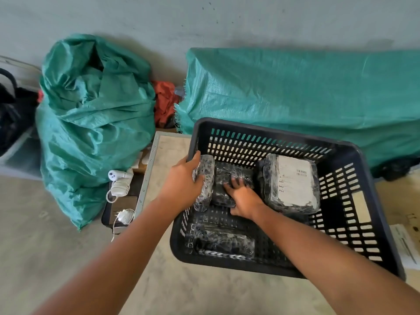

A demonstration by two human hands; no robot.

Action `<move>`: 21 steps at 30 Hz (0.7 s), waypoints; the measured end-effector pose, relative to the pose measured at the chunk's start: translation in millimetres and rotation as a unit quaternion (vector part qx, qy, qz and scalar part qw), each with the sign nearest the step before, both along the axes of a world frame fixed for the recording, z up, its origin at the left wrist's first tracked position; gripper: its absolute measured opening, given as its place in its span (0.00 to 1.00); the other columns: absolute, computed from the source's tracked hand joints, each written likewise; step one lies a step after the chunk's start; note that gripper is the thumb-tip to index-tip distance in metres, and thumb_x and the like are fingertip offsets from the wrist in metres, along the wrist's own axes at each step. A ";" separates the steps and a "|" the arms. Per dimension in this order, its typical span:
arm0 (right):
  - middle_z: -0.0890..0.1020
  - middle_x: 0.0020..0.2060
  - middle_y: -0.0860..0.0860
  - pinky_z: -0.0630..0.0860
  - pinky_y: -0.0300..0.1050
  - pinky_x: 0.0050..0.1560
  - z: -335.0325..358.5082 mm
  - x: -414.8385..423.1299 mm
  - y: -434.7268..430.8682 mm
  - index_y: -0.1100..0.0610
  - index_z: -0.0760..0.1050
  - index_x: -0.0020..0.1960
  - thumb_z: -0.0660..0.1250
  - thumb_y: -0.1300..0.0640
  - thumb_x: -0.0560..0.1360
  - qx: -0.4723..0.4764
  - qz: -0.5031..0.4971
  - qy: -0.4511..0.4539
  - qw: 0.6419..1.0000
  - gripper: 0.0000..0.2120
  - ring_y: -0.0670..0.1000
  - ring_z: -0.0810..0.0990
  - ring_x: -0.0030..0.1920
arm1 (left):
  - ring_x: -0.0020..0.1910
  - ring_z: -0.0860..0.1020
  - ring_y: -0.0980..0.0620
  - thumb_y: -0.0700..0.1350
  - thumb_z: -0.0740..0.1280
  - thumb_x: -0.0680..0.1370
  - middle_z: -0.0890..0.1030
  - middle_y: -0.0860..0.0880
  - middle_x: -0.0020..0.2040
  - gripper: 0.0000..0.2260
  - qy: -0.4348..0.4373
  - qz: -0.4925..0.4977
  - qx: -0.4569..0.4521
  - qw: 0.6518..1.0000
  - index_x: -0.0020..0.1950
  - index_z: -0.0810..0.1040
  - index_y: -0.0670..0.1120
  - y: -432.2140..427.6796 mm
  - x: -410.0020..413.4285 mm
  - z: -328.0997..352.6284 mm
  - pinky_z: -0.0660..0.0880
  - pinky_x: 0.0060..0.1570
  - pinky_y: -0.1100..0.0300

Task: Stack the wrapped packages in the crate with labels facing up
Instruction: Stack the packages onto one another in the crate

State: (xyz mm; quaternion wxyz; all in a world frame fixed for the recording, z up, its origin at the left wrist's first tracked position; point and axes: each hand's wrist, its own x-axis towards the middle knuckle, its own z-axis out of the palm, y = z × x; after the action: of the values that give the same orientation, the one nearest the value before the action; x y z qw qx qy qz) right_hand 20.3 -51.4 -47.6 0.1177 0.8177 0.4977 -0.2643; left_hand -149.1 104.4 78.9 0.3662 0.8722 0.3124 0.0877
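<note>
A black slotted plastic crate (354,155) stands on the floor in front of me. Inside at the back right lies a large wrapped package (293,185) with its white label facing up. My left hand (184,185) grips a narrow wrapped package (205,169) standing on edge against the crate's left wall. Beside it a dark wrapped package (223,178) lies flat, and my right hand (244,197) presses on it with fingers spread. Another wrapped package (225,243) lies at the crate's near wall, no label showing.
A stuffed green sack (95,119) stands at the left, and a long green-covered bundle (306,94) runs behind the crate. White chargers and cables (119,187) lie on a dark tray to the crate's left. Papers (406,246) lie at the right edge.
</note>
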 end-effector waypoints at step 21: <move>0.78 0.69 0.55 0.72 0.56 0.68 78.1 26.4 -8.2 0.48 0.60 0.82 0.67 0.44 0.80 0.248 -0.099 0.024 0.963 0.33 0.60 0.74 0.69 | 0.34 0.75 0.64 0.45 0.69 0.79 0.81 0.51 0.51 0.28 -0.002 0.019 -0.005 1.000 0.79 0.67 0.52 -2.2 -2.0 3.4 0.69 0.33 0.76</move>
State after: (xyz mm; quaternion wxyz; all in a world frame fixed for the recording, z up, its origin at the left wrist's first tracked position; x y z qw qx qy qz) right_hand 46.7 -59.6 30.5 -0.1275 0.8601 0.4664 -0.1623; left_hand -151.1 102.2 82.3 0.3692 0.8641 0.3287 0.0946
